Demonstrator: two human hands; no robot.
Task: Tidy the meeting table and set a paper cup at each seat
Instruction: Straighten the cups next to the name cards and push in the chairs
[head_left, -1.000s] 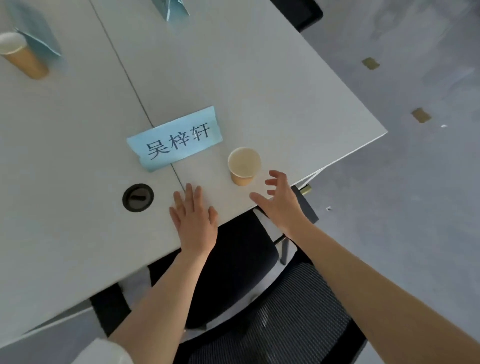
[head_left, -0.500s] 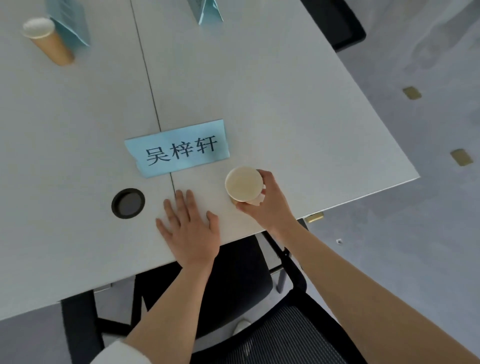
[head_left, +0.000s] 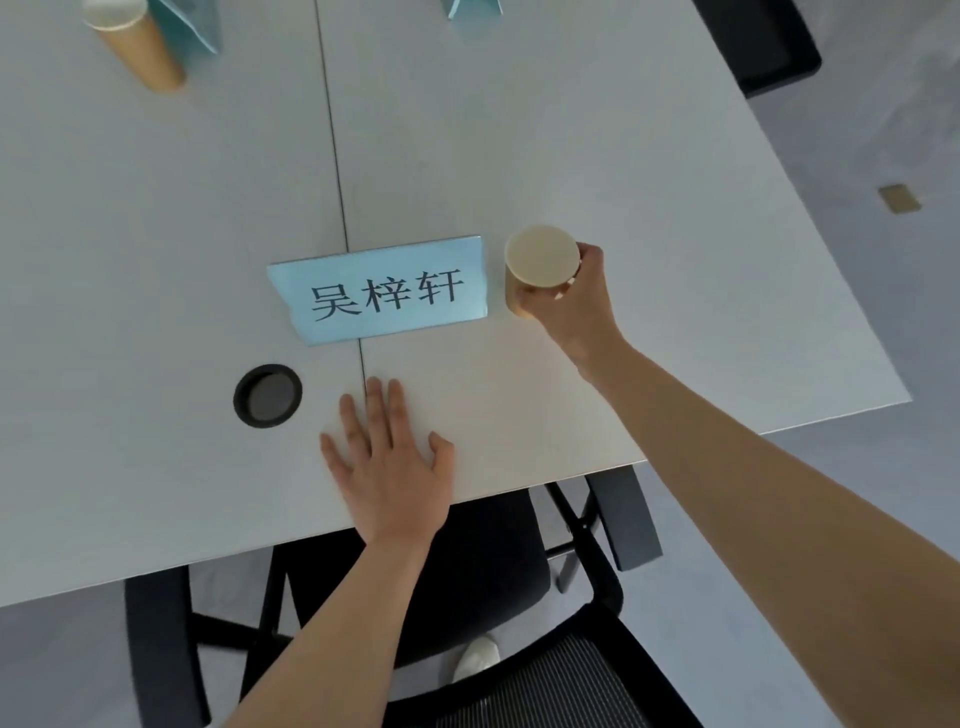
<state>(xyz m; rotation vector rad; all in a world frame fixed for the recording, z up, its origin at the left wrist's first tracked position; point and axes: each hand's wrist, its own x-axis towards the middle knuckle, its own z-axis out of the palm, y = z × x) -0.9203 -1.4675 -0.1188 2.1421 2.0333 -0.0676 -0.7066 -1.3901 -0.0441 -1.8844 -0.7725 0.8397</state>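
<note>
While the left hand (head_left: 387, 470) lies flat with straight fingers on the white table (head_left: 597, 130), the right hand (head_left: 574, 301) curls round the paper cup (head_left: 540, 260). It stands upright, mouth up, just right of the blue name card (head_left: 382, 291), with the fingers wrapping its right side.

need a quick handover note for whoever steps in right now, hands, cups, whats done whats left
Right hand: grips the paper cup from its right side, upright, just right of the blue name card, close beside it.
Left hand: flat on the table near its front edge, holding nothing.
Another cup stands at the far left by a second card.
Done: this cup is at the seat's card. I cannot tell whether it rests on the table yet.
Left: let go of it, then check the other seats; a third card at the top edge has no cup in view.
</note>
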